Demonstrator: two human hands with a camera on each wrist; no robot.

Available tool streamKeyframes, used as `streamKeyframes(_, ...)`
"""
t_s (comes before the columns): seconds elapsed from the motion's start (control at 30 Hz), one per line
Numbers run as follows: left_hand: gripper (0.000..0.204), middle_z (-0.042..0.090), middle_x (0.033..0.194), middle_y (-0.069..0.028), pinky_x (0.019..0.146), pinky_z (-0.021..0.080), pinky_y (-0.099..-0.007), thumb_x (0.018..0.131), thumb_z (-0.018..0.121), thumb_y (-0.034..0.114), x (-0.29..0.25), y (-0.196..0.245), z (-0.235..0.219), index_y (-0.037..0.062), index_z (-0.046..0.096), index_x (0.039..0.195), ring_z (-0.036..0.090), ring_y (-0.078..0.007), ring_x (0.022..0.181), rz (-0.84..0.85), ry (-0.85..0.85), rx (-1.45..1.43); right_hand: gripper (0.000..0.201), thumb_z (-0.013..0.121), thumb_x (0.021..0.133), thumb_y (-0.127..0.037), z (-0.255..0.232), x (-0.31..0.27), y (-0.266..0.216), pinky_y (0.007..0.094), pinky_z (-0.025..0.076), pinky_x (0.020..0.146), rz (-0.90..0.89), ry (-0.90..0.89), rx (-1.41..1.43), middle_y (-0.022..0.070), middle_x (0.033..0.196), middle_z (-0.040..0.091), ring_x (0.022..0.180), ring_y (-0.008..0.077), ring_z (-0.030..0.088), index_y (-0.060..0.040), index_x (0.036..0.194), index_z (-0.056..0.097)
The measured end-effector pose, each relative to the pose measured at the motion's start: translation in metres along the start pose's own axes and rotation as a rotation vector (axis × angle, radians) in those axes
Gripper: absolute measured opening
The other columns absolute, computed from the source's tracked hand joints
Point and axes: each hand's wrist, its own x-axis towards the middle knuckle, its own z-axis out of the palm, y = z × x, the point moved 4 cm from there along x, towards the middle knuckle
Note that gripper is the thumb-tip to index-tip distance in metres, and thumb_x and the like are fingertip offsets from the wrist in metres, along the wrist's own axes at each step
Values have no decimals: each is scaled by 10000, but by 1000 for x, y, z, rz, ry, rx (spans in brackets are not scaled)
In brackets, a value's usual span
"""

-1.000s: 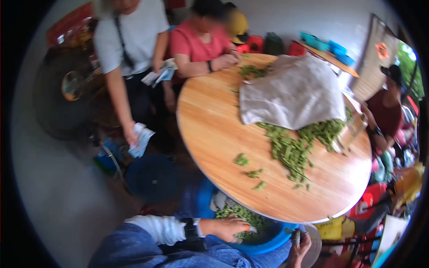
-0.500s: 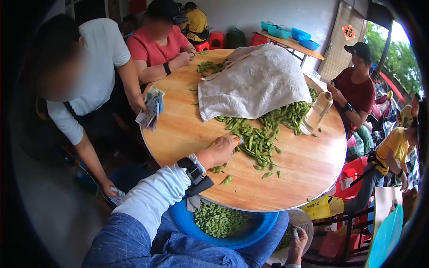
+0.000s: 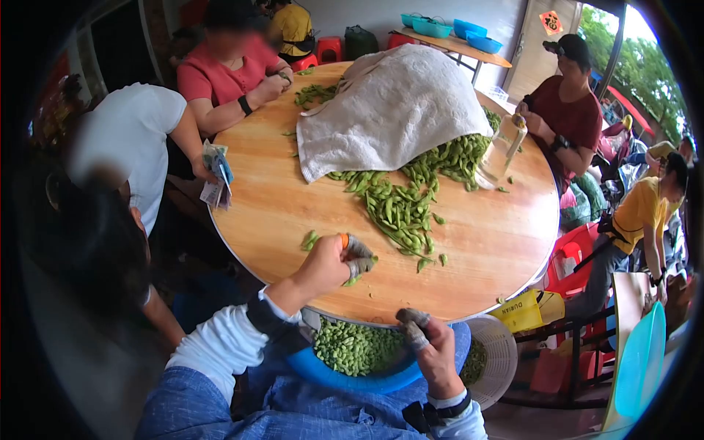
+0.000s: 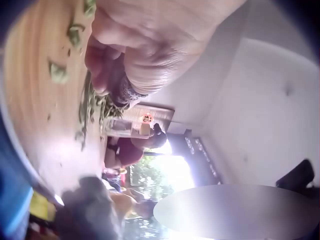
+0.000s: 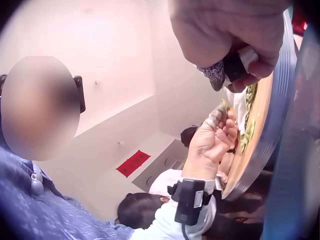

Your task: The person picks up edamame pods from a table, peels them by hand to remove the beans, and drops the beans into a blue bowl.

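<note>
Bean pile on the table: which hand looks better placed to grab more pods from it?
Probably the left hand. It is over the table, its fingers curled on pods beside the bean pile. The right hand is off the table, curled above the blue basin by the table's edge, farther from the pile.

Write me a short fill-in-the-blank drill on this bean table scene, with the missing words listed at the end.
1. The left hand holds green pods over the round ____ table.
2. A white ____ covers most of the pile of pods.
3. Below the table edge, a ____ basin holds more pods.
4. The right hand hovers over that basin, its fingertips wearing grey ____.

Missing words: wooden; cloth; blue; covers
</note>
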Motion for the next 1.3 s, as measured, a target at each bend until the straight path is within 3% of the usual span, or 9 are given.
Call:
streamKeyframes(0.03,89,600,709,-49,589,459,-240,730,608,9,-16,4,9,2,565,808,568,-125,643,-88,-23,-241,243,550,808,-60,7,3,-2,229,425,753,5,-19,28,55,927,589,837,110,541,43,1029,536)
streamKeyframes(0.27,102,585,779,-23,649,454,-214,744,574,-39,-73,8,38,-32,555,844,546,-79,721,-88,-112,-430,186,511,826,-54,25,5,3,227,418,752,50,-165,98,45,917,586,824,104,534,36,986,539)
streamKeyframes(0.53,73,589,700,-43,587,449,-233,715,584,0,-86,21,38,-26,564,780,539,-77,666,-61,-49,-74,162,523,808,-58,20,-4,4,213,412,705,71,-146,-18,21,869,586,785,79,518,25,944,553)
streamKeyframes(0.57,73,592,669,-58,566,447,-249,706,597,22,-87,12,44,-22,569,756,537,-85,631,7,7,-274,163,534,802,-75,23,-5,3,207,411,673,69,-93,5,14,836,584,749,77,517,26,929,555)
streamKeyframes(0.83,133,566,633,-77,531,427,-252,714,622,73,-97,-4,51,-14,525,736,535,-105,591,-18,121,-203,157,567,790,-149,3,3,34,170,363,532,28,-59,10,2,726,551,598,65,480,-6,851,544)
streamKeyframes(0.93,164,558,634,-144,534,426,-292,726,614,114,-98,5,47,-8,508,698,558,-215,578,102,109,-165,146,549,804,-119,-11,4,38,203,402,581,32,-93,-4,21,776,554,642,77,493,4,881,534)
streamKeyframes(0.97,189,539,674,-156,553,428,-331,727,605,139,-97,3,51,-9,488,711,554,-286,634,171,111,-85,124,512,827,-90,45,-18,-27,230,407,657,153,70,-67,51,813,539,728,112,491,23,868,544)
streamKeyframes(1.07,182,500,752,-147,577,430,-380,664,568,112,-100,4,60,-8,439,711,533,-302,697,391,100,353,176,487,832,-100,43,-20,-31,252,425,701,50,39,-172,107,891,556,791,151,521,38,930,536)
streamKeyframes(1.3,162,501,678,-153,530,426,-369,645,551,87,-109,-1,58,-12,443,715,536,-303,630,452,107,311,191,503,817,-98,49,-21,-32,277,439,712,135,50,-95,128,877,569,789,188,537,50,934,532)
